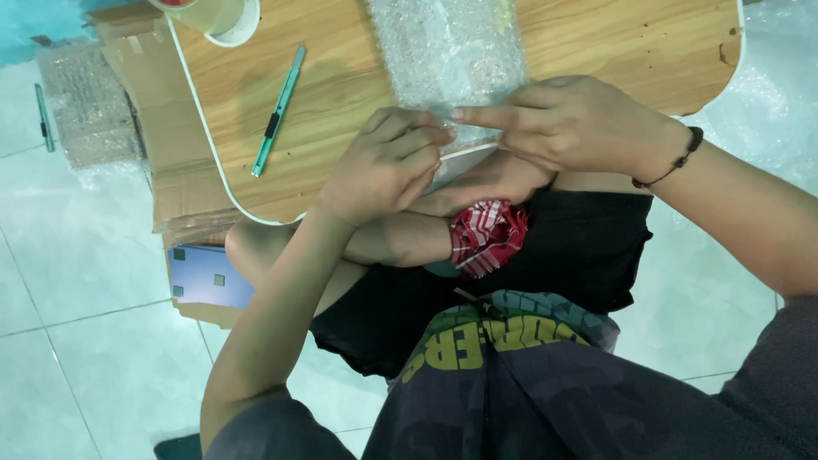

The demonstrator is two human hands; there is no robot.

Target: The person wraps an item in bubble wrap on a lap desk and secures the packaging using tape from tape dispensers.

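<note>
1. Keep your left hand (388, 166), fingers curled together, clamped on the near edge of the bubble-wrapped parcel (447, 60) at the table (341, 111) edge.
2. Press your right hand (567, 123) forefinger flat along the same edge; the other fingers stay folded.
3. Count: one green cutter (278, 111), one tape roll (217, 15), one parcel.
</note>
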